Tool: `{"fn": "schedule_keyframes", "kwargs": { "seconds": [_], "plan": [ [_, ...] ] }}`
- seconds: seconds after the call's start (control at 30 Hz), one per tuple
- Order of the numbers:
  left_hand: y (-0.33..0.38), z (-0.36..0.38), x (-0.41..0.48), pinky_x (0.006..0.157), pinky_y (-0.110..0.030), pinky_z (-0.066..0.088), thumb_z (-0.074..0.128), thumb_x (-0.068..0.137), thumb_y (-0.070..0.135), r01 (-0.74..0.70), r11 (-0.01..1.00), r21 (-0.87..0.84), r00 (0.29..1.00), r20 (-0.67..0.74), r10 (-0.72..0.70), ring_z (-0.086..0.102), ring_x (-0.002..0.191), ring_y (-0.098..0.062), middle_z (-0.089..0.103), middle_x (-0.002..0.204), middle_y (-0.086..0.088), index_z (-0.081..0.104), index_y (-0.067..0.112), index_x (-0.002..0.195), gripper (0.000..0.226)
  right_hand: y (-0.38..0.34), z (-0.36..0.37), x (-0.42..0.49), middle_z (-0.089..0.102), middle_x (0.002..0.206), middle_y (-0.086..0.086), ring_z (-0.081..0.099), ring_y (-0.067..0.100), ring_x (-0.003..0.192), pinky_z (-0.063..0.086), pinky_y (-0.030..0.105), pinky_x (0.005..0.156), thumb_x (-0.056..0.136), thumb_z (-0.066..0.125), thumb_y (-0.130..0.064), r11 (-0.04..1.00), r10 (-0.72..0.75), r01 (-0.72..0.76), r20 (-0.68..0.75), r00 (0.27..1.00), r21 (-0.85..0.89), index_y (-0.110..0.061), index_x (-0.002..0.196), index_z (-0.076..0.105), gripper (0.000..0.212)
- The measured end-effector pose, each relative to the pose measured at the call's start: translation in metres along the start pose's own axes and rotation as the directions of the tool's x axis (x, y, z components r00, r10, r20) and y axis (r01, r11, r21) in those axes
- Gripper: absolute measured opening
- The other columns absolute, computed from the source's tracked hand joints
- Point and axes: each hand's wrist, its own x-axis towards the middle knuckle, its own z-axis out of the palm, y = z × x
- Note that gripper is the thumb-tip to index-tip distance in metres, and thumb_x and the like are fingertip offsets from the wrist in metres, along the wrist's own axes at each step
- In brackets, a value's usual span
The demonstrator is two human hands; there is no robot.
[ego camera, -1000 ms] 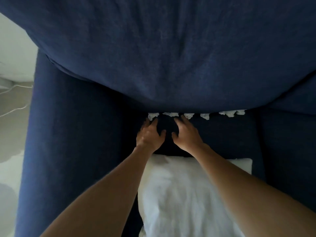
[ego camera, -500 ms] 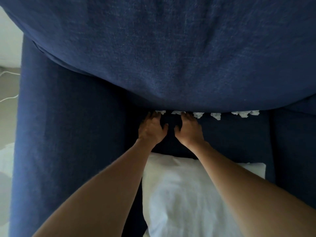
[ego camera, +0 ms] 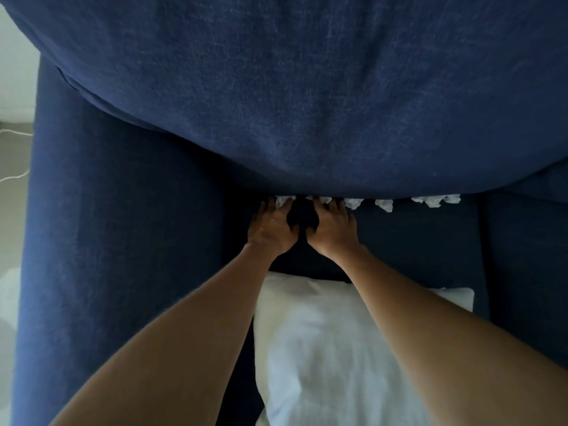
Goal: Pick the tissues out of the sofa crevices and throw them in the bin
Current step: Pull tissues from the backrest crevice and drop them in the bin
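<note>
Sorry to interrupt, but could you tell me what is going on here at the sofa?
A person is leaning over a dark blue sofa and clearing crumpled white tissues from the crevice between the seat and the back cushion. The left hand has its fingertips at the leftmost tissue, and the right hand is at the next tissue. Neither tissue looks lifted out yet. More tissues sit wedged along the crevice to the right. A white pillow lies on the seat. No bin is in view.

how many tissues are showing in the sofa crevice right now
5, in a row along the crevice: one at the left hand fingertips, one at the right hand, then, and a long clump. More may be hidden deeper.
</note>
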Motion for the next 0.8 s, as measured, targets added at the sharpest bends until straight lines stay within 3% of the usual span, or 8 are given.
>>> {"fn": "schedule_keyframes", "kwargs": {
  "seconds": [0.23,0.5,0.73,0.8],
  "plan": [
    [-0.001,0.003,0.0,0.116,-0.046,0.023,0.054,0.091,0.034,-0.027,0.997,0.07,0.997,-0.071,0.032,0.021,0.145,-0.027,0.03,0.153,-0.012,0.023,0.016,0.149,0.068,-0.002,0.005,-0.002,0.018,0.159,0.011,0.006,0.026,0.15,0.012,0.052,0.12,0.091,0.05,-0.032,0.997,-0.003,-0.002,-0.063,0.998,-0.078,-0.013,0.151,0.016,0.072],
    [0.001,0.0,-0.017,0.117,-0.042,0.023,0.052,0.091,0.032,-0.001,0.999,0.041,0.998,-0.059,0.003,0.018,0.146,-0.023,0.026,0.156,-0.007,0.021,0.019,0.15,0.068,-0.008,0.001,-0.021,0.019,0.16,0.008,0.007,0.025,0.15,0.012,0.051,0.12,0.093,0.045,-0.029,0.998,-0.018,0.015,-0.029,0.999,-0.069,-0.014,0.152,0.015,0.067],
    [0.006,-0.002,-0.068,0.104,-0.037,0.037,0.053,0.09,0.034,0.038,0.997,-0.063,0.985,-0.165,-0.048,0.034,0.138,-0.023,0.039,0.148,-0.007,0.03,0.021,0.146,0.061,-0.003,-0.004,-0.065,0.023,0.158,0.008,0.012,0.024,0.149,0.016,0.052,0.12,0.092,0.046,-0.025,0.998,-0.056,0.054,-0.059,0.997,-0.036,-0.013,0.151,0.017,0.067],
    [0.009,-0.008,-0.09,0.097,-0.036,0.043,0.053,0.091,0.032,0.025,0.996,-0.091,0.973,-0.228,-0.045,0.044,0.131,-0.022,0.046,0.143,-0.003,0.037,0.024,0.142,0.054,-0.002,-0.012,-0.083,0.031,0.155,0.01,0.021,0.024,0.147,0.022,0.05,0.118,0.092,0.047,-0.022,0.997,-0.081,0.079,-0.121,0.989,-0.028,-0.012,0.149,0.025,0.062]
  ]
}}
